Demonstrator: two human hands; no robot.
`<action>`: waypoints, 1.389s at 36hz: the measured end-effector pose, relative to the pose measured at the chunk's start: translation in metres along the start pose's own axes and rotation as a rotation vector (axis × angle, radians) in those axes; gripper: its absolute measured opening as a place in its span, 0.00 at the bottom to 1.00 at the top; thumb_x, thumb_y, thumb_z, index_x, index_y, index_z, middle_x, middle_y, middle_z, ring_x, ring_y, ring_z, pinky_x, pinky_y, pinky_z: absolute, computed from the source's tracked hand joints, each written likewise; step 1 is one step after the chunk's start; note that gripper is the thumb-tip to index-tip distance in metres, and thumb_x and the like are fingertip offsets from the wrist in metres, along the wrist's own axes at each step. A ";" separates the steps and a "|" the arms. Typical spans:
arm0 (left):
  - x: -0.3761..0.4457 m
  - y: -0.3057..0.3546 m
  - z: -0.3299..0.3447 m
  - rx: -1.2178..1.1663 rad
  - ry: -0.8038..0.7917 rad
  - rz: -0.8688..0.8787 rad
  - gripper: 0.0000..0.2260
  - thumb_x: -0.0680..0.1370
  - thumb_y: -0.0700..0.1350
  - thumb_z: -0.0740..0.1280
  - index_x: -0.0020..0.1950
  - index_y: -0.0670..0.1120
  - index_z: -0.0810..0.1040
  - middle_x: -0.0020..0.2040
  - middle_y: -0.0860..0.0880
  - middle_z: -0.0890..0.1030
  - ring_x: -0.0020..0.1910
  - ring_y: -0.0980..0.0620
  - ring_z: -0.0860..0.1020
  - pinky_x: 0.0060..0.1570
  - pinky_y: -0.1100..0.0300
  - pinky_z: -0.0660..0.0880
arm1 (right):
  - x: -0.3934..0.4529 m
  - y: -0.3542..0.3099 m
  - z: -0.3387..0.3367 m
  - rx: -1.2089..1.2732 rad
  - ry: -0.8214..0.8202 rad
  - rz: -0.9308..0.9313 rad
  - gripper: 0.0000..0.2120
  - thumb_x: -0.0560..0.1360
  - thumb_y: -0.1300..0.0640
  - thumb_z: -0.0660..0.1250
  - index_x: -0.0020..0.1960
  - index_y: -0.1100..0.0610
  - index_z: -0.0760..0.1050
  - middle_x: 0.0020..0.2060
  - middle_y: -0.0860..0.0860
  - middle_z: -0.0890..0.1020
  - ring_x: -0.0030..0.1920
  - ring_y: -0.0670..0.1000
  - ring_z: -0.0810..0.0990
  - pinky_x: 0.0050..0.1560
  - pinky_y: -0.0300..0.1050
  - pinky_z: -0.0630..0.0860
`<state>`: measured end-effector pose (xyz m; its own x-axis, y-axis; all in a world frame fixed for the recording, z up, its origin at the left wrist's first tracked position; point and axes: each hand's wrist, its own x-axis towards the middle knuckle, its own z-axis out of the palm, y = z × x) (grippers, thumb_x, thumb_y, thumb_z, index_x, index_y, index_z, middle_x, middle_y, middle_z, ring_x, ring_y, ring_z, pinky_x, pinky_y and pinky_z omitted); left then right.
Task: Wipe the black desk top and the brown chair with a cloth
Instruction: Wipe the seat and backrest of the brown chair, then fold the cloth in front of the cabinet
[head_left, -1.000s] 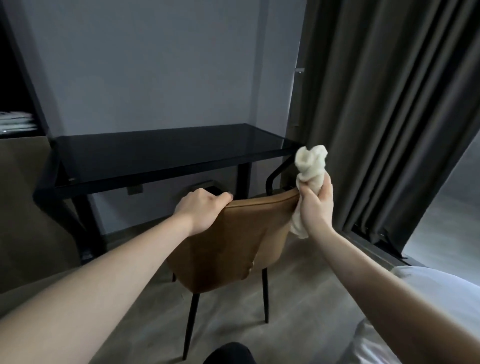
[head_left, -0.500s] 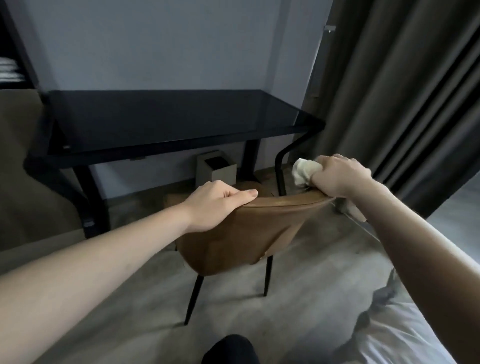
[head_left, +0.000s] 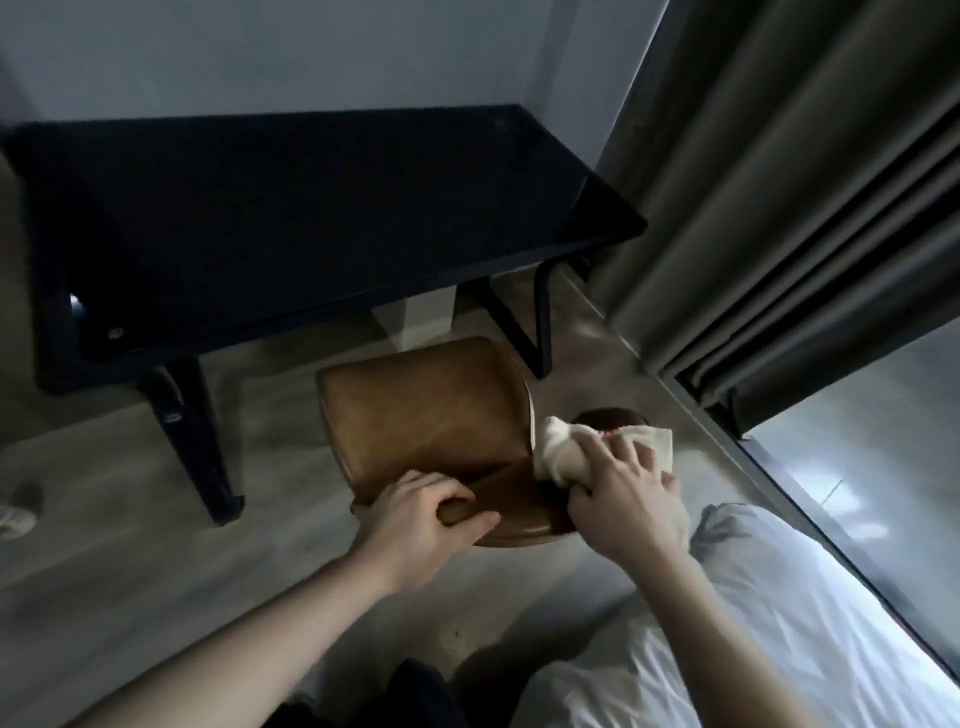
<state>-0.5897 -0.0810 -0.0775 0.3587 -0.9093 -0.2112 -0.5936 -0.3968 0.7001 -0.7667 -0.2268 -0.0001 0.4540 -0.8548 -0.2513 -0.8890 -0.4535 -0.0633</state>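
The brown chair (head_left: 426, 415) stands on the floor in front of the black desk top (head_left: 291, 218), seen from above. My left hand (head_left: 426, 514) grips the top edge of the chair's backrest. My right hand (head_left: 623, 499) presses a bunched white cloth (head_left: 558, 447) against the right side of the backrest, where it meets the seat. Part of the cloth sticks out past my fingers on the right.
Dark grey curtains (head_left: 779, 208) hang at the right. A white bed cover (head_left: 753, 623) lies at the lower right beside the chair. A pale box (head_left: 423, 319) sits under the desk. The desk's black legs (head_left: 192, 436) stand left of the chair on the grey floor.
The view has tilted down over the chair. My right hand with the cloth has gone from the backrest's top right corner down along its right side. My left hand stays on the top edge.
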 end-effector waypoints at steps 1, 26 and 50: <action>-0.004 0.007 -0.007 0.027 -0.027 -0.062 0.33 0.70 0.77 0.56 0.61 0.57 0.81 0.60 0.62 0.79 0.61 0.58 0.73 0.62 0.56 0.72 | -0.005 -0.005 -0.005 0.026 -0.020 0.016 0.33 0.72 0.49 0.61 0.75 0.37 0.57 0.74 0.47 0.65 0.73 0.57 0.61 0.69 0.59 0.63; -0.075 0.101 -0.161 -0.622 0.072 -0.531 0.18 0.77 0.57 0.72 0.64 0.53 0.78 0.58 0.52 0.82 0.56 0.55 0.81 0.50 0.56 0.83 | -0.056 -0.072 -0.061 0.683 -0.041 -0.216 0.29 0.72 0.46 0.68 0.72 0.49 0.73 0.58 0.42 0.81 0.63 0.46 0.77 0.61 0.43 0.75; -0.165 -0.061 -0.401 -1.020 0.777 -0.468 0.17 0.75 0.37 0.76 0.59 0.50 0.79 0.55 0.50 0.84 0.54 0.50 0.83 0.48 0.51 0.82 | -0.090 -0.394 -0.098 1.140 -0.227 -0.382 0.46 0.63 0.36 0.80 0.74 0.43 0.61 0.69 0.40 0.69 0.70 0.42 0.67 0.67 0.39 0.69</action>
<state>-0.3242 0.1437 0.1882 0.8874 -0.2778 -0.3680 0.3635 -0.0694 0.9290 -0.4516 0.0038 0.1419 0.7779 -0.6000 -0.1869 -0.2961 -0.0875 -0.9512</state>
